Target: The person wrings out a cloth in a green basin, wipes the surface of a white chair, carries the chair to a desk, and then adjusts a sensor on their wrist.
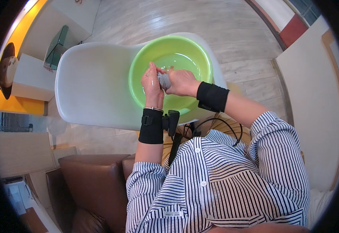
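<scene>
A light green plastic basin with water in it stands on the right part of a white plastic chair. Over the basin, both hands hold a bunched grey cloth between them. My left hand grips its left side, thumb pointing up and skin wet. From the right, my right hand closes around the cloth's other side. The cloth is squeezed tight, and most of it is hidden by the fingers. Black bands wrap both wrists.
Below the chair's left part is a brown leather sofa. A black cable loops near my lap. White boxes and a dark green box stand at the left. A pale panel rises at the right.
</scene>
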Motion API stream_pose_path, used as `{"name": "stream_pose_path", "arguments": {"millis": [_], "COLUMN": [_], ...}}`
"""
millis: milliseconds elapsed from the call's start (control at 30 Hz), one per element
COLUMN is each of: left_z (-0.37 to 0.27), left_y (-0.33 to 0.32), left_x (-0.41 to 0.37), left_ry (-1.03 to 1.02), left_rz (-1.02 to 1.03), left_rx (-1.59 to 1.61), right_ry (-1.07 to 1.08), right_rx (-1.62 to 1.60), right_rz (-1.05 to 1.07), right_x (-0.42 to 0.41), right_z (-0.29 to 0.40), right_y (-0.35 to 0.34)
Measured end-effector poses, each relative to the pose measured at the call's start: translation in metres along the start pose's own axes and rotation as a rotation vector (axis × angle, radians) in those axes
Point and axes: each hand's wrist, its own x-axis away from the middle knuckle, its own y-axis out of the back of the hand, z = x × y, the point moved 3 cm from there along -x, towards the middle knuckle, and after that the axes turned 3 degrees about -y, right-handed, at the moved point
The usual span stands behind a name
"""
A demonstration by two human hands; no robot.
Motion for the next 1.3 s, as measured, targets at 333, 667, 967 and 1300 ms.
{"name": "stream_pose_path", "arguments": {"millis": [333, 667, 967, 1300], "left_z": [-0.039, -0.041, -0.051, -0.052], "left_y": [0.001, 0.058, 0.089, 0.094], "left_x": [0.029, 0.032, 0.035, 0.040], "left_ry": [0.015, 0.070, 0.073, 0.074], "left_rz": [0.249, 0.095, -0.198, -0.236], "left_rx": [0.238, 0.414, 0.412, 0.400], "right_ry": [0.239, 0.189, -0.301, -0.656], "right_rx": [-0.400, -0.227, -0.234, -1.237], "right_rz": [-0.020, -0.330, -0.342, 0.145], "right_x": [0.013, 0.033, 0.032, 0.036], "right_z": [0.003, -0.053, -0.122, -0.136], "right_y": [0.022, 0.027, 0.028, -0.027]}}
